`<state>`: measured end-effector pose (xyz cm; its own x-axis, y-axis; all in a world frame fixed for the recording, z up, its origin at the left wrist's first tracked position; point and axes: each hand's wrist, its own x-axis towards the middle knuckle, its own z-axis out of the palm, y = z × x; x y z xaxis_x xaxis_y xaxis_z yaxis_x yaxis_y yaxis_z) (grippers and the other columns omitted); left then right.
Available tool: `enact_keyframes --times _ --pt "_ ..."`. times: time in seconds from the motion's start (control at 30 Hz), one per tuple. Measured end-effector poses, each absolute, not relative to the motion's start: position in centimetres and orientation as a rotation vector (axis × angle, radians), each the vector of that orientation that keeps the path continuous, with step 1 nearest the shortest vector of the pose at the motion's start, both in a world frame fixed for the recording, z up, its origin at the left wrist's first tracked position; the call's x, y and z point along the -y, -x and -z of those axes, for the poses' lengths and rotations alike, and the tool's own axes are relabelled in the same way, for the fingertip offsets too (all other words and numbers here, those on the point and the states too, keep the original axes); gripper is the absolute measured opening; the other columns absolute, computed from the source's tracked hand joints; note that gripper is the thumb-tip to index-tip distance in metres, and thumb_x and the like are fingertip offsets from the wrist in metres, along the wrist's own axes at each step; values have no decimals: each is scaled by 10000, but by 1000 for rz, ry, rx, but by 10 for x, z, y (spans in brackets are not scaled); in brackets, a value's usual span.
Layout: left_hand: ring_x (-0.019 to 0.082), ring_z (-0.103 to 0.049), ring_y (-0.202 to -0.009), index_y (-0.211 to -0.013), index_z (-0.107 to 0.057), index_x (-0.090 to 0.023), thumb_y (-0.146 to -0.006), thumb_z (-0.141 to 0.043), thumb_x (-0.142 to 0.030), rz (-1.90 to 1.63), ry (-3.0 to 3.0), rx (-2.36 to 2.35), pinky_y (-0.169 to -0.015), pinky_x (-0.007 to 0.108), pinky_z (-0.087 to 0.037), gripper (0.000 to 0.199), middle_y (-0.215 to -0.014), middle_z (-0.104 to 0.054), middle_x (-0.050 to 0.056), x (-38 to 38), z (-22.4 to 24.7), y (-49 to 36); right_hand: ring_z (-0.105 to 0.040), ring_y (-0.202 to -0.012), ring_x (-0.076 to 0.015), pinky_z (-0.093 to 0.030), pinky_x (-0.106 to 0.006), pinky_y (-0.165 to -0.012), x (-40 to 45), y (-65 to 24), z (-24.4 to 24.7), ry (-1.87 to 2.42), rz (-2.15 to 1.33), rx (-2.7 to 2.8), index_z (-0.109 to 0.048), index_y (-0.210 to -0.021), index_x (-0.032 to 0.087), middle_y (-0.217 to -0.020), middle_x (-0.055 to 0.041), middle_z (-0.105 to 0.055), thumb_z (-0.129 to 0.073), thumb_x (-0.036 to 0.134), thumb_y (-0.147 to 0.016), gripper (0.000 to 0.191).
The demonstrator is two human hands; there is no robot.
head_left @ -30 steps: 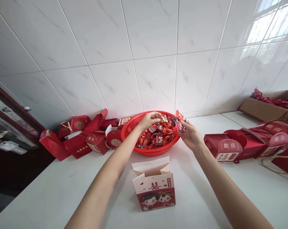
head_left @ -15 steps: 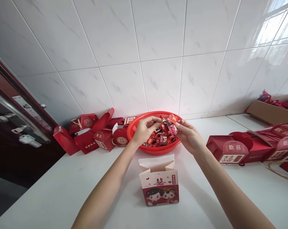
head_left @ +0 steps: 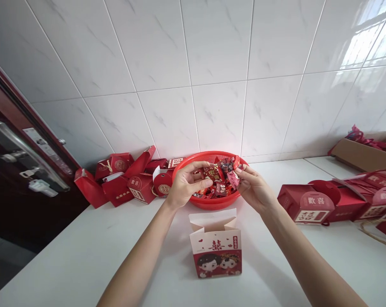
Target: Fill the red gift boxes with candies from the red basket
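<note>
Over a red plastic basket [head_left: 208, 204] of wrapped candies [head_left: 220, 189], both hands hold candies. My left hand [head_left: 187, 181] pinches a dark red wrapped candy [head_left: 212, 172] with gold print between thumb and fingers. Several wrapped candies [head_left: 233, 177], pink, red and dark, are gripped in my right hand [head_left: 255, 183] at the basket's right side. In front of the basket, a red and white paper gift box [head_left: 217, 256] with two cartoon figures stands upright, its top flaps open. The inside of the box is mostly hidden.
Several red gift boxes [head_left: 142, 187] crowd the left by the wall. More red boxes [head_left: 314, 204] stand at the right, with a cardboard carton [head_left: 365, 153] behind them. A dark door with a metal handle [head_left: 27, 157] borders the white table [head_left: 122, 238] on the left.
My left hand has drawn back slightly left and down, and a dark red candy now shows in its fingers. My right hand still holds its candies in nearly the same place.
</note>
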<state>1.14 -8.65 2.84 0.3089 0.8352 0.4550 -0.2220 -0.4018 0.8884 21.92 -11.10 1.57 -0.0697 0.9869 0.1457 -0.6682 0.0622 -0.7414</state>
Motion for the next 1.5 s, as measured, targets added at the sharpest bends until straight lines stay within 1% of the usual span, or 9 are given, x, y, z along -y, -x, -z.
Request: enact_keyframes --times 0.2,0.5,0.57,0.67,0.73,0.93,1.1,1.27,1.5 --pt "168 -725 -828 -1043 -767 -214 -645 -932 -184 -1262 -1538 -571 -713 281 -632 432 -1141 -761 57 91 -25 -6 -634 -701 -95 -543 -203 -675 113 -218 -20 588 -1488 681 -738 -720 201 -780 29 -737 -1028 250 -479 380" --pt "181 -691 -896 -1058 -788 -215 -705 -901 -324 -1196 -1600 -687 -730 274 -577 387 -1242 -725 88 93 -26 -4 -592 -698 -149 -507 -305 -690 123 -216 -22 763 -1242 937 -721 -711 211 -724 2 -667 -969 394 -587 332" --pt "215 -686 -945 -1023 -795 -203 -736 -879 -432 -1164 -1642 -716 -756 298 -566 377 -1156 -750 90 95 -27 -6 -594 -705 -165 -496 -321 -691 126 -214 -22 797 -1175 1026 -713 -721 214 -708 -2 -658 -939 432 -629 327" --pt "218 -674 -860 -1000 -797 -189 -817 -756 -632 -1126 -1709 -786 -740 322 -547 481 -922 -755 60 100 -30 -12 -583 -690 -173 -480 -324 -663 130 -209 -22 846 -1105 1161 -706 -751 216 -709 -9 -663 -894 474 -687 326" --pt "225 -679 -843 -1012 -796 -190 -847 -688 -690 -1127 -1736 -842 -748 332 -548 537 -870 -748 49 104 -31 -15 -576 -691 -174 -474 -319 -642 133 -205 -23 868 -1074 1218 -700 -765 214 -742 -18 -676 -874 490 -707 331" --pt "274 -702 -1091 -1136 -776 -201 -907 -695 -563 -1101 -1761 -869 -932 364 -559 436 -1153 -782 75 111 -33 -18 -559 -680 -163 -477 -305 -619 136 -201 -24 886 -1050 1225 -678 -758 212 -719 -6 -632 -855 528 -726 364" --pt "271 -714 -1055 -1073 -777 -187 -950 -652 -510 -1155 -1827 -884 -930 364 -563 367 -1091 -794 60 114 -33 -20 -458 -512 -108 -358 -258 -448 134 -201 -21 862 -1111 1186 -646 -712 209 -605 31 -558 -879 543 -698 407" --pt "273 -720 -1026 -1072 -778 -173 -951 -651 -495 -1207 -1820 -966 -895 361 -573 366 -1074 -793 73 114 -31 -21 -530 -519 -124 -403 -265 -448 133 -199 -18 813 -1180 1168 -668 -797 217 -654 15 -627 -890 533 -705 397" --pt "305 -692 -1149 -1109 -784 -192 -886 -739 -483 -1236 -1842 -974 -1028 426 -539 370 -1191 -773 94 113 -31 -19 -509 -484 -111 -355 -264 -427 133 -198 -20 839 -1234 1090 -713 -831 205 -620 20 -640 -951 488 -614 429"
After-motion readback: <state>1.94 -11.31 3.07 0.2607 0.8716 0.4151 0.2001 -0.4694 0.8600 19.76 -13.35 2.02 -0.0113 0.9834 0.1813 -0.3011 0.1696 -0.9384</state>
